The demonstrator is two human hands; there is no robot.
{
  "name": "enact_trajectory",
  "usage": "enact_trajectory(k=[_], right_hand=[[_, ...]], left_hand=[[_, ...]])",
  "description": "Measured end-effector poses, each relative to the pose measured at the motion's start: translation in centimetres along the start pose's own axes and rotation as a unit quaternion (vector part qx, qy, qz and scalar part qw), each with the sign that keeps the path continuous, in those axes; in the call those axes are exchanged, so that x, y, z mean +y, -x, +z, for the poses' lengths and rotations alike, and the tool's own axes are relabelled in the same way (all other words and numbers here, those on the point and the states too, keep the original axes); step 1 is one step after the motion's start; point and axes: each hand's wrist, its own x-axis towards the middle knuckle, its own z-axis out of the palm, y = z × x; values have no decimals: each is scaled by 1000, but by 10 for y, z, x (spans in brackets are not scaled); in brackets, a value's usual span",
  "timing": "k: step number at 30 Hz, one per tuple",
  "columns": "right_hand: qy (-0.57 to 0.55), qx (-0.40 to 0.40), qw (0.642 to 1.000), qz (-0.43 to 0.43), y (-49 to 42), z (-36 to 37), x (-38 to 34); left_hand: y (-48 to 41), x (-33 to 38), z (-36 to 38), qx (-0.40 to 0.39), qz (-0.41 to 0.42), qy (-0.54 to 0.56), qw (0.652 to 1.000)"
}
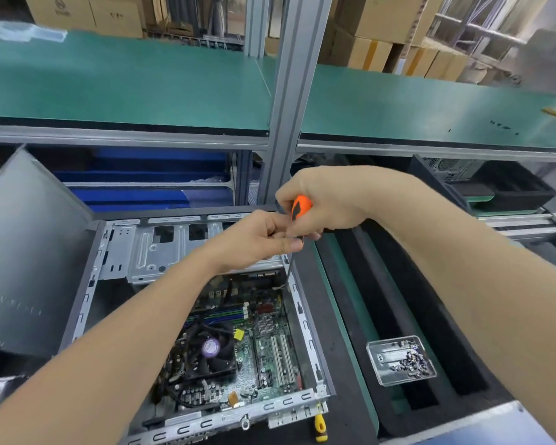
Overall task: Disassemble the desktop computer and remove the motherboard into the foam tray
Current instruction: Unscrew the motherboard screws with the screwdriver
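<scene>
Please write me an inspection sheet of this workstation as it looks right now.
Surface: green bench mat carrying the work.
Job's things: open computer case, motherboard inside it; black foam tray to its right.
Clutter: clear screw dish on the foam; yellow-handled tool at the case's near edge.
Grippers: right hand grips an orange screwdriver; left hand pinches its shaft.
Cables: black wires around the fan.
Surroundings: green shelf, cardboard boxes behind.
</scene>
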Motion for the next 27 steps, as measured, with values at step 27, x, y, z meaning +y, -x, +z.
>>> enact_trajectory(k=[27], right_hand=[[148,78,986,21,1,16,-30]], left_hand=[[12,-11,11,28,-23,95,995]])
